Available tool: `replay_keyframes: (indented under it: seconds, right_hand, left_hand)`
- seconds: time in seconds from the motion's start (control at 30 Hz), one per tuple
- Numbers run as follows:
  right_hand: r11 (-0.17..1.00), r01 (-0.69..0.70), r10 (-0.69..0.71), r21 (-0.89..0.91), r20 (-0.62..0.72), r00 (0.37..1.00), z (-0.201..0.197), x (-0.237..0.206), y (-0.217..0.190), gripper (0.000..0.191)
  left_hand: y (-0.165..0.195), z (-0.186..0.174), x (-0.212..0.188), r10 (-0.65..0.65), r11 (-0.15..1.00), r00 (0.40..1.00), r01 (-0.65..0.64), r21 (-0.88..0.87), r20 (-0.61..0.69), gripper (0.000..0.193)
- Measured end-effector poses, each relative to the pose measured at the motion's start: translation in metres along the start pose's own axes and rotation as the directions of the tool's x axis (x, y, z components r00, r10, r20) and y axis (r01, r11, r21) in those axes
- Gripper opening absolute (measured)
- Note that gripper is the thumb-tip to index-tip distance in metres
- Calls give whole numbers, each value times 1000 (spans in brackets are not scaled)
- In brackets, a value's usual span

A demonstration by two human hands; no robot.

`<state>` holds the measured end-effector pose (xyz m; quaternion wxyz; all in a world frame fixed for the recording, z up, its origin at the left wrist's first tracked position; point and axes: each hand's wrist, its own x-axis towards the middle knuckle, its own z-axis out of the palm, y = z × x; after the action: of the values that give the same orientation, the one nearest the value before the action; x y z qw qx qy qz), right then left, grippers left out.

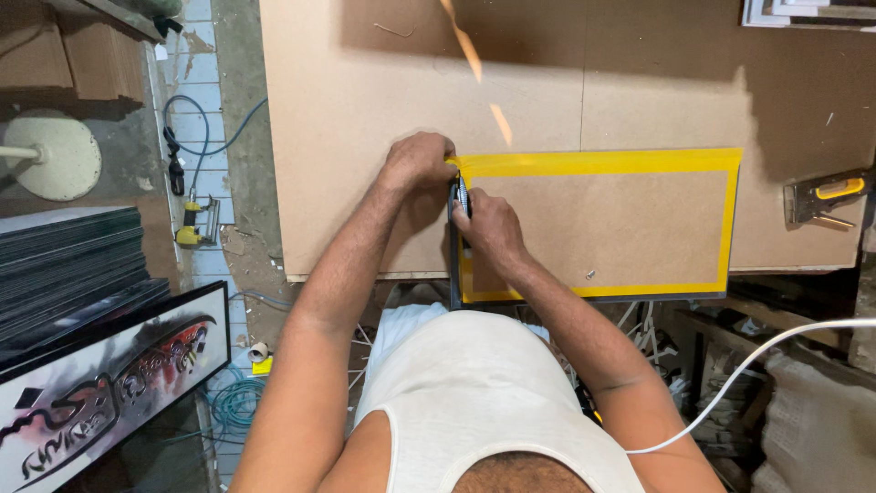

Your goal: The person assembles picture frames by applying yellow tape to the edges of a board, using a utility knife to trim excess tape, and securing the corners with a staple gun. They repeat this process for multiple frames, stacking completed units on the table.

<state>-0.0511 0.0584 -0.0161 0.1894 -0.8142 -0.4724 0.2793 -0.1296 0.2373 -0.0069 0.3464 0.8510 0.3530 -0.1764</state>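
1. Two hands meet at the upper left corner of a framed backing board (598, 228): the left hand (418, 160) presses closed on the end of the yellow tape (602, 162) at that corner.
2. Just beside it, the right hand (486, 224) grips a small dark tool (462, 196) against the frame's left edge.
3. Yellow tape borders the board, which lies on the brown tabletop (365, 82).
4. Well apart to the right rests a staple gun (826, 194) with a yellow handle.
5. A white cable (748, 365) crosses the lower right.
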Motion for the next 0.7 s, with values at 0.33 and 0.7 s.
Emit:
replay_keyframes:
  seconds: [0.33,0.7]
  right_hand:
    - [993,-33,27,117,54,998,-21,-8,-1,34]
    - [867,267,-311,-422,-38,950,-68,-54,62,44]
  left_hand:
    - [2,4,3,15,996,999,-11,94,-40,30]
    - [-26,49,-28,322,933,578,-60,355,-750,14]
